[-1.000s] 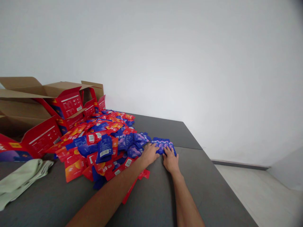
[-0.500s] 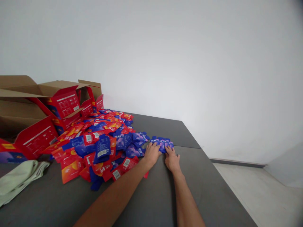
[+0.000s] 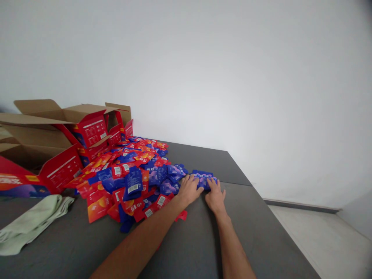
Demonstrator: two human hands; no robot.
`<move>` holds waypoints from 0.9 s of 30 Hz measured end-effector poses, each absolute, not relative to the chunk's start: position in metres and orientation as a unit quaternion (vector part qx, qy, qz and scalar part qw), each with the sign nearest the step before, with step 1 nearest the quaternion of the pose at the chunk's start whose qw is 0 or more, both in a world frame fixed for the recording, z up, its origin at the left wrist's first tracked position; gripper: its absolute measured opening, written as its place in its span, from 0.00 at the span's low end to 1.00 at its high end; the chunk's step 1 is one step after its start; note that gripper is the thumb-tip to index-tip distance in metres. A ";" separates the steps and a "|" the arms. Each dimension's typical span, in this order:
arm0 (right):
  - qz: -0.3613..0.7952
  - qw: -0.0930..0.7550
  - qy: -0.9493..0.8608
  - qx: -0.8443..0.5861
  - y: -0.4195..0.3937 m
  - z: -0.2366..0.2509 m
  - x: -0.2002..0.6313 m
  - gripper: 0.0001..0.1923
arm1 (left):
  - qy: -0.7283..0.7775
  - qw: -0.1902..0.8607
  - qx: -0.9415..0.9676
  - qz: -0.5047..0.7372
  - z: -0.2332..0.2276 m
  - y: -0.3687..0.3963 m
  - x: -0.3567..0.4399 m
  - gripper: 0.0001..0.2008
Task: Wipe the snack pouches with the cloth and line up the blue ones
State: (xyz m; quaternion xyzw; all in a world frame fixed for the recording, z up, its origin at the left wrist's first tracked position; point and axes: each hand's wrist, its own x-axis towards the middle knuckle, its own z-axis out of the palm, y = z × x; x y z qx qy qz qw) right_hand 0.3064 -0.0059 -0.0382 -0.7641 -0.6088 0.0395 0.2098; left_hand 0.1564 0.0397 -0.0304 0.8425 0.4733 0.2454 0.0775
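Observation:
A big heap of red and blue packets (image 3: pixel 130 174) covers the left half of the dark grey table (image 3: pixel 250 228). At its right edge lies a small flat stack of blue packets (image 3: pixel 204 178). My left hand (image 3: pixel 190 190) rests palm down with fingertips on the stack's left side. My right hand (image 3: pixel 215 195) lies flat beside it, fingertips on the stack's near right edge. Both hands have fingers spread and grip nothing that I can see.
Opened red cardboard boxes (image 3: pixel 58 147) with brown flaps stand at the far left against the white wall. A pale green cloth (image 3: pixel 31 223) lies at the near left. The table's right edge (image 3: pixel 279 228) drops to a light floor.
Both hands stay on the blue stack; they shifted slightly with it. The view has tilted a little, moving everything slightly right and down.

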 end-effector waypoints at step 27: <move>0.051 0.386 -0.730 -0.562 -0.027 -0.020 0.224 0.20 | 0.582 0.209 0.624 0.477 -0.008 0.026 0.057 0.16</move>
